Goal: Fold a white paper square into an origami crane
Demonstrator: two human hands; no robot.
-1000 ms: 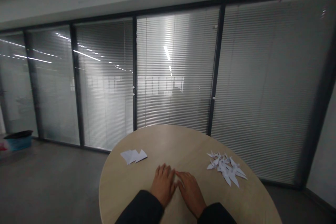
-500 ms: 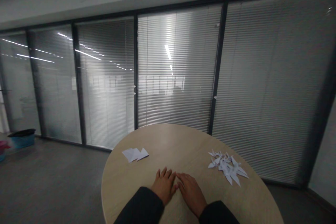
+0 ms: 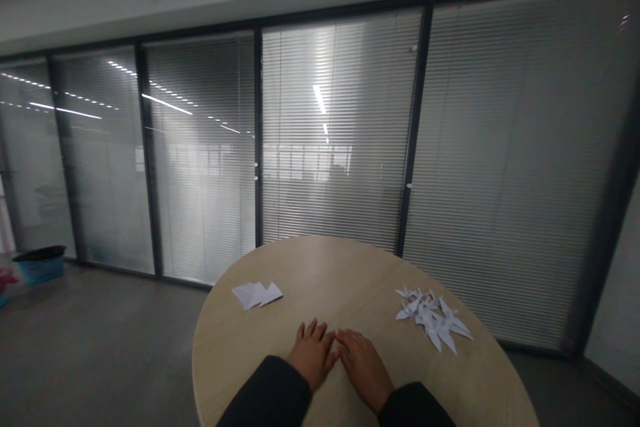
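My left hand (image 3: pixel 313 353) lies palm down on the round wooden table (image 3: pixel 320 260), its fingers stretched out and slightly spread. Beside it my right hand (image 3: pixel 364 367) rests flat too, fingers extended and angled toward the left one. The fingertips of both hands meet or nearly meet; nothing shows in either. Beyond my left hand lie several white paper sheets (image 3: pixel 249 295), overlapping one another. To the right of my right hand is a pile of folded white paper pieces (image 3: pixel 433 317) with pointed ends, shaped like paper cranes.
Behind the table runs a glass partition with blinds (image 3: pixel 335 133) in dark frames. On the grey floor at the far left stands a blue tub (image 3: pixel 43 269) with a dark rim, and a pink object (image 3: pixel 6 277) is partly cut off at the image edge.
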